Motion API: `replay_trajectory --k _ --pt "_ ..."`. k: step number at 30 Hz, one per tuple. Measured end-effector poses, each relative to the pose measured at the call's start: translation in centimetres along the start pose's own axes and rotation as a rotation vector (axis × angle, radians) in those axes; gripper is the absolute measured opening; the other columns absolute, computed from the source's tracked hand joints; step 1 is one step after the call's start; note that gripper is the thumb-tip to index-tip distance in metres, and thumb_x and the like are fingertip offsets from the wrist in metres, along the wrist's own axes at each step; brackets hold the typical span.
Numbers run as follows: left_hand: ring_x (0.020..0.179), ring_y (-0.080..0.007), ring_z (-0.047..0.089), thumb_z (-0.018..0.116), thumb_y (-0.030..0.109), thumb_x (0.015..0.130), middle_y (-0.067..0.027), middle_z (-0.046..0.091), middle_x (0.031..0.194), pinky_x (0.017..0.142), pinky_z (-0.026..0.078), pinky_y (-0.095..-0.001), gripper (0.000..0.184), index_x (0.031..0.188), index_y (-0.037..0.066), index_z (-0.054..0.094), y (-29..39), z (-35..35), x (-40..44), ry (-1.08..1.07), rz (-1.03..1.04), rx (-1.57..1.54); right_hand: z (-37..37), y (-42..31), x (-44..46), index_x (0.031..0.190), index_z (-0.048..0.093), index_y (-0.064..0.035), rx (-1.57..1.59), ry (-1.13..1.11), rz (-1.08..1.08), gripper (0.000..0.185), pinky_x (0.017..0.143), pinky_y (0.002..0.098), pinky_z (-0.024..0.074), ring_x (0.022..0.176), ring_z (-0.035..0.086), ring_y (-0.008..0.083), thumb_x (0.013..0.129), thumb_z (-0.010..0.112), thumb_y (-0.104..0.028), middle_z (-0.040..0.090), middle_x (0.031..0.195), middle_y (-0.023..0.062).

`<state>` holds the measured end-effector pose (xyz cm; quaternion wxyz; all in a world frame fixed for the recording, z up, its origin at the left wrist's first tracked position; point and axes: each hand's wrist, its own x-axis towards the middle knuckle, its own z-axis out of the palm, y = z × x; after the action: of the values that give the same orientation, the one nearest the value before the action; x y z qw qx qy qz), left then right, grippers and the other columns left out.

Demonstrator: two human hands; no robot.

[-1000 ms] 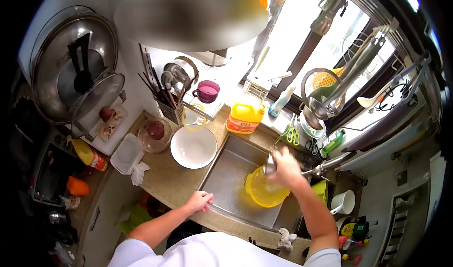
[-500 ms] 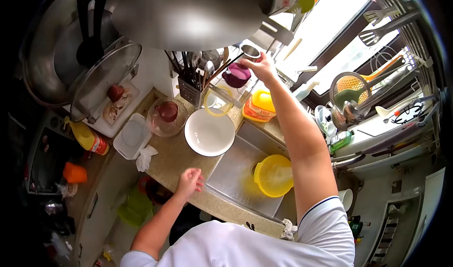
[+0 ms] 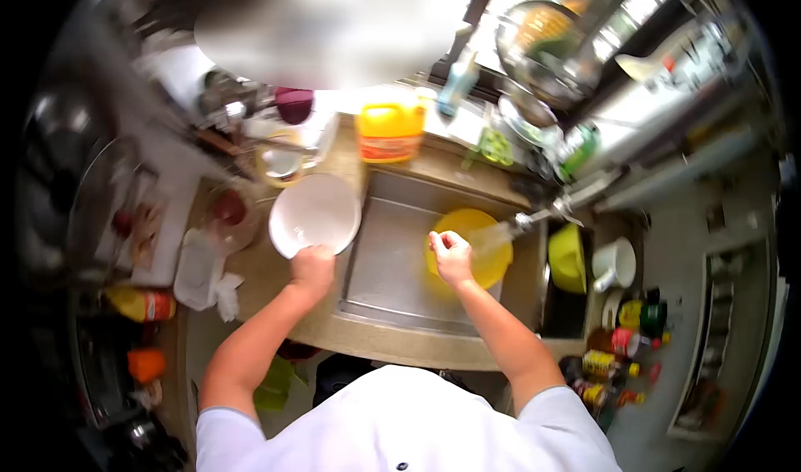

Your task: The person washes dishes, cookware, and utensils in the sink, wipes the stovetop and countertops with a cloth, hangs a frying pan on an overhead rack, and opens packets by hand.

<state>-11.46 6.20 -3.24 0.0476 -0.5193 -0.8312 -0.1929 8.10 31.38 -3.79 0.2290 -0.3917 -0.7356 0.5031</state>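
Observation:
My left hand (image 3: 314,269) grips the near rim of a white bowl (image 3: 315,213), which is at the counter's edge left of the sink. My right hand (image 3: 451,257) is over the left part of a yellow basin (image 3: 488,259), its fingers curled together; whether they hold anything is too small to tell. The basin sits in the steel sink (image 3: 392,259). Water runs into it from the faucet (image 3: 524,222). The frame is blurred by motion.
A yellow jug (image 3: 390,133) stands behind the sink. Left of the bowl are a glass bowl (image 3: 229,215) and a white plastic container (image 3: 198,269). Right of the sink are a green basin (image 3: 567,258), a white pot (image 3: 614,263) and several bottles. Utensils hang by the window.
My right hand has come down from the utensil rack to the yellow basin, and the metal cup it held there no longer shows. My left hand has moved onto the white bowl's rim.

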Motion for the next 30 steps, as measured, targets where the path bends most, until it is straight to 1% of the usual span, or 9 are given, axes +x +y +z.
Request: replay_trajectory --k 2,7,9,12,16,19,22,26,30 --pt "0.065 -0.0364 0.064 0.072 0.019 0.083 -0.0156 0.064 0.071 0.06 0.051 -0.0458 0.02 0.073 0.006 0.06 4.2 -3.1 1.1 -0.125 -0.077 -0.103 -3.9 7.3 -0.5 0.096 0.065 -0.0004 0.039 0.211 0.016 0.02 0.073 0.0318 0.0527 0.074 0.063 0.015 0.085 0.074 -0.015 0.068 0.081 0.0077" --pt "0.08 -0.0292 0.071 0.071 0.02 0.09 -0.015 0.073 0.092 0.071 0.055 -0.0387 0.025 0.102 -0.002 0.068 11.1 -5.3 4.5 -0.307 -0.336 -0.706 -14.6 5.7 2.3 0.144 0.039 -0.0059 -0.334 0.48 0.038 0.103 0.089 0.0421 0.0505 0.104 0.058 0.0333 0.064 0.092 -0.042 0.047 0.13 0.0211" --pt "0.086 -0.0259 0.072 0.07 0.02 0.092 -0.0139 0.074 0.099 0.076 0.056 -0.0378 0.029 0.109 -0.004 0.068 11.0 -2.2 5.4 -0.314 -0.492 -1.05 -15.7 4.4 3.9 0.134 0.053 -0.0072 -0.442 0.455 -0.173 0.081 0.088 0.0387 0.0521 0.108 0.061 0.0287 0.07 0.088 -0.042 0.057 0.123 0.0169" --pt "0.095 -0.0236 0.07 0.066 0.021 0.097 -0.0124 0.071 0.109 0.084 0.056 -0.0397 0.033 0.116 -0.006 0.064 11.2 2.6 7.1 -0.336 -0.803 -1.483 -14.4 4.5 5.8 0.109 0.068 -0.0035 0.008 0.271 -0.047 0.045 0.077 0.0332 0.0544 0.076 0.067 0.0187 0.08 0.083 -0.034 0.069 0.083 0.0073" --pt "0.107 -0.0274 0.067 0.061 0.02 0.099 -0.0172 0.066 0.122 0.092 0.055 -0.0433 0.039 0.127 -0.006 0.056 12.3 8.0 8.8 -0.351 -0.907 -1.661 -12.7 1.1 3.9 0.107 0.064 0.0008 0.429 0.117 0.158 0.041 0.052 0.0255 0.049 0.06 0.059 0.0083 0.083 0.082 -0.026 0.065 0.081 0.0013" --pt "0.101 -0.0249 0.068 0.062 0.023 0.099 -0.0151 0.068 0.117 0.089 0.056 -0.0416 0.039 0.126 -0.005 0.058 13.2 10.8 10.0 -0.359 -0.935 -1.604 -12.8 0.0 4.0 0.109 0.063 0.0004 0.512 0.089 0.196 0.042 0.051 0.0257 0.0493 0.057 0.058 0.0084 0.083 0.082 -0.027 0.064 0.08 0.0017" --pt "0.082 -0.0165 0.067 0.069 0.03 0.095 -0.0057 0.071 0.098 0.073 0.054 -0.0341 0.036 0.111 -0.003 0.067 15.1 10.7 11.3 -0.495 -0.573 -1.055 -12.6 0.6 4.8 0.107 0.064 0.0006 0.471 0.136 0.198 0.043 0.051 0.026 0.0484 0.056 0.058 0.0089 0.083 0.083 -0.029 0.065 0.079 0.0017" --pt "0.079 -0.0366 0.07 0.068 0.018 0.086 -0.0179 0.072 0.084 0.073 0.054 -0.0437 0.015 0.088 0.003 0.071 17.3 9.2 10.2 -0.601 0.254 -0.163 -12.6 1.6 4.9 0.096 0.066 0.0006 0.363 0.128 0.162 0.038 0.055 0.0287 0.0491 0.059 0.06 0.01 0.081 0.083 -0.03 0.065 0.074 0.0017" --pt "0.076 -0.0284 0.071 0.064 0.01 0.076 -0.0108 0.071 0.077 0.077 0.054 -0.0421 0.005 0.079 0.01 0.068 16.6 8.2 9.4 -0.692 0.612 0.259 -13.3 1.4 5.3 0.083 0.064 -0.0012 0.205 0.125 0.202 0.036 0.064 0.0304 0.0517 0.066 0.065 0.0143 0.08 0.081 -0.032 0.067 0.072 0.0044"
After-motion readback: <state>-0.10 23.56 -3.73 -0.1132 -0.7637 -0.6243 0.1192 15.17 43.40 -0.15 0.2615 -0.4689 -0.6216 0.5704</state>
